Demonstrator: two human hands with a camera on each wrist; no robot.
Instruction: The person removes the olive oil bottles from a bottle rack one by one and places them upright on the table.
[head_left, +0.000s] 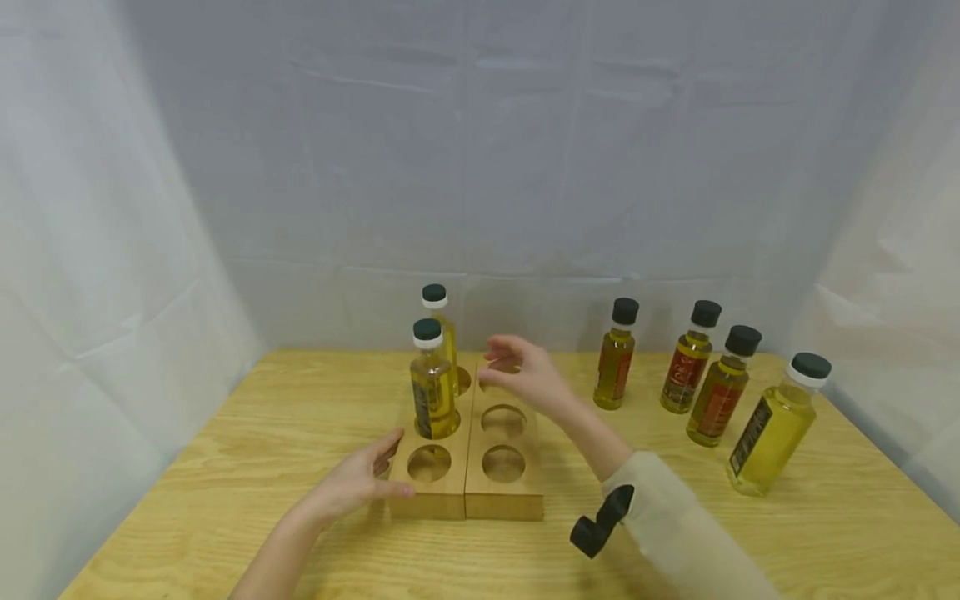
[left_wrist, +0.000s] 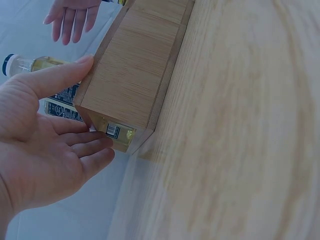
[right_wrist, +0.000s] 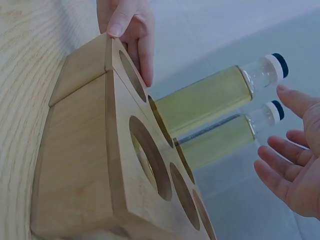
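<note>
Two wooden bottle racks with round holes, a left rack (head_left: 427,504) and a right rack (head_left: 504,506), stand side by side. In the left rack, two dark-green-capped oil bottles sit upright: a middle bottle (head_left: 432,392) and a far bottle (head_left: 447,325). My left hand (head_left: 363,479) is at the left rack's near left corner, thumb touching its edge and fingers fairly straight along the side, as the left wrist view (left_wrist: 50,135) shows. Over the right rack's far end hovers my right hand (head_left: 528,375). Its fingers are loosely spread and hold nothing in the right wrist view (right_wrist: 300,160).
On the table's right stand three black-capped oil bottles with red labels: one (head_left: 615,358), another (head_left: 686,367) and a nearer one (head_left: 720,396). A larger green-capped bottle (head_left: 772,433) stands nearest. White sheeting (head_left: 465,167) hangs behind the wooden table (head_left: 247,467).
</note>
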